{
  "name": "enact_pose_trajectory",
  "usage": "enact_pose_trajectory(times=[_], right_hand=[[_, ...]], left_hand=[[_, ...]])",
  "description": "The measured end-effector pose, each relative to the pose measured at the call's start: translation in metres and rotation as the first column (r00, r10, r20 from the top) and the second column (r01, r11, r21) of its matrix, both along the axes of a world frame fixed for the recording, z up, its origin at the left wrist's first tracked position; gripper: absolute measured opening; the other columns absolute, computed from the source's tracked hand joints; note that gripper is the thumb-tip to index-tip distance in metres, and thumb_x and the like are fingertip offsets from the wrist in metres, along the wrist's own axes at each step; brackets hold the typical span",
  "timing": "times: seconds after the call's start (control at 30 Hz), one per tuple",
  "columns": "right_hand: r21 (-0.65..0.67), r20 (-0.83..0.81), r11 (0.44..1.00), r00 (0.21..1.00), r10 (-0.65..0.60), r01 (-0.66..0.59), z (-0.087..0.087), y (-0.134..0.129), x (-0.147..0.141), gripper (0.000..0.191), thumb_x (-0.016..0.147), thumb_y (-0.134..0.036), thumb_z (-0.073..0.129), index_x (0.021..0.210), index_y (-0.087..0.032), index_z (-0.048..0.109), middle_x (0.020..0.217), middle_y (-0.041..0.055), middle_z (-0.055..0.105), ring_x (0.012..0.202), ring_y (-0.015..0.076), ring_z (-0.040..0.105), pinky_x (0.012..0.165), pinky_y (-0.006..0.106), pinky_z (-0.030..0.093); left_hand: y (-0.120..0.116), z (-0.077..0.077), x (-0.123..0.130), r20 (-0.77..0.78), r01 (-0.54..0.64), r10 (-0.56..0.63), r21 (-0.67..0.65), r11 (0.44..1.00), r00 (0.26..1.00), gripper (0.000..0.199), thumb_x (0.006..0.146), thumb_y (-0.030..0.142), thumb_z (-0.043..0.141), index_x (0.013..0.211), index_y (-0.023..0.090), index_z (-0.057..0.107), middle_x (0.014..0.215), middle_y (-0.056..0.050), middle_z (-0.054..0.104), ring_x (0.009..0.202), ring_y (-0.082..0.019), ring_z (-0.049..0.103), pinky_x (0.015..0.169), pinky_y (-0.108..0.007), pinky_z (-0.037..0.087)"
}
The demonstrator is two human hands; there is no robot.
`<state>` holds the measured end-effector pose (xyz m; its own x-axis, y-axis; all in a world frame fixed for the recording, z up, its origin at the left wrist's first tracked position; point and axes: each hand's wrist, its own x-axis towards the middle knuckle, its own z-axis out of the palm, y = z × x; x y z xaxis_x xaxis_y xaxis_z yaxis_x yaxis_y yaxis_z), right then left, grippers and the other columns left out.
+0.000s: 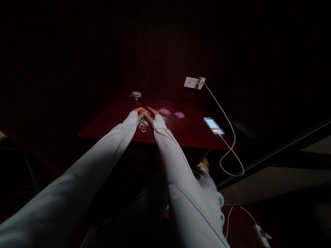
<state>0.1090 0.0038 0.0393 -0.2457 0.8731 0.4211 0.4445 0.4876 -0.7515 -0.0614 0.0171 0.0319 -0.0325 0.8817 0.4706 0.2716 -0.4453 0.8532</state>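
My left hand (140, 112) and my right hand (153, 114) meet at the fingertips over the front part of a dark red table. Both are curved inward, with thumbs and fingers apart. Just below and between them lies a pile of small coloured hair ties (141, 126), in pink, blue, green and yellow. Part of this pile is hidden under my hands. Beyond my right hand sits a heap of small pink bands (164, 111), with a heap of purple bands (179, 114) farther right.
A clear jar (136, 96) with a pinkish lid stands at the back left of the table (103, 120). On the right lies a blurred-out phone (213, 125) on a white charging cable (229, 117), which loops past the table edge to a wall socket (191, 82).
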Motion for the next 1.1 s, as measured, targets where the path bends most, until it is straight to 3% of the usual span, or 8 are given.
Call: enact_pose_trajectory(times=[0.2, 0.4, 0.7, 0.83, 0.93, 1.1], right_hand=[[0.057, -0.106, 0.996, 0.991, 0.080, -0.075, -0.006, 0.013, 0.005, 0.051, 0.104, -0.061, 0.071, 0.137, -0.024, 0.083, 0.129, 0.0105, 0.082, 0.127, 0.0277, 0.074, 0.123, 0.042, 0.053], [0.051, -0.234, 0.994, 0.967, 0.103, -0.093, -0.013, 0.025, 0.005, 0.042, 0.102, -0.053, 0.077, 0.131, -0.024, 0.086, 0.130, 0.0110, 0.083, 0.129, 0.0286, 0.074, 0.123, 0.043, 0.055], [0.022, -0.261, 0.988, 0.953, 0.155, -0.155, -0.012, 0.022, 0.004, 0.056, 0.086, -0.056, 0.093, 0.132, -0.026, 0.085, 0.115, 0.0063, 0.080, 0.106, 0.0247, 0.072, 0.105, 0.041, 0.061], [0.022, -0.285, 0.994, 0.952, 0.109, -0.108, -0.014, 0.026, 0.001, 0.052, 0.084, -0.055, 0.094, 0.125, -0.026, 0.083, 0.108, 0.0045, 0.076, 0.090, 0.0197, 0.066, 0.089, 0.034, 0.060], [-0.011, -0.305, 0.999, 0.951, 0.043, -0.049, -0.017, 0.028, -0.002, 0.044, 0.084, -0.056, 0.092, 0.111, -0.023, 0.080, 0.097, 0.0015, 0.070, 0.076, 0.0156, 0.057, 0.076, 0.030, 0.054], [0.020, -0.260, 0.999, 0.964, 0.052, -0.048, -0.014, 0.025, 0.000, 0.044, 0.084, -0.063, 0.087, 0.080, -0.022, 0.071, 0.086, -0.0003, 0.063, 0.077, 0.0161, 0.054, 0.076, 0.030, 0.049]], left_hand=[[-0.005, 0.005, -0.002, 0.059, 0.109, -0.106, -0.053, 0.993, 0.993, 0.043, 0.080, 0.062, 0.085, 0.078, 0.024, 0.064, 0.069, -0.002, 0.068, 0.075, -0.023, 0.069, 0.077, -0.035, 0.058], [-0.003, 0.004, -0.001, 0.083, 0.122, -0.116, -0.071, 0.990, 0.990, 0.054, 0.078, 0.071, 0.085, 0.075, 0.023, 0.061, 0.066, -0.001, 0.065, 0.070, -0.021, 0.066, 0.072, -0.032, 0.056], [-0.008, 0.012, 0.003, 0.175, 0.125, -0.107, -0.098, 0.987, 0.979, 0.057, 0.067, 0.073, 0.088, 0.077, 0.023, 0.062, 0.068, -0.002, 0.069, 0.072, -0.021, 0.065, 0.071, -0.031, 0.053], [-0.008, 0.013, 0.003, 0.148, 0.123, -0.102, -0.137, 0.983, 0.984, 0.053, 0.072, 0.068, 0.089, 0.075, 0.023, 0.061, 0.060, 0.000, 0.060, 0.066, -0.020, 0.062, 0.068, -0.031, 0.052], [-0.007, 0.011, 0.002, 0.161, 0.108, -0.082, -0.156, 0.982, 0.983, 0.047, 0.076, 0.060, 0.089, 0.074, 0.022, 0.062, 0.061, 0.000, 0.060, 0.065, -0.019, 0.062, 0.068, -0.031, 0.052], [-0.005, 0.009, 0.003, 0.154, 0.093, -0.069, -0.160, 0.983, 0.986, 0.037, 0.082, 0.047, 0.087, 0.073, 0.022, 0.062, 0.063, 0.000, 0.064, 0.065, -0.018, 0.063, 0.068, -0.029, 0.051]])
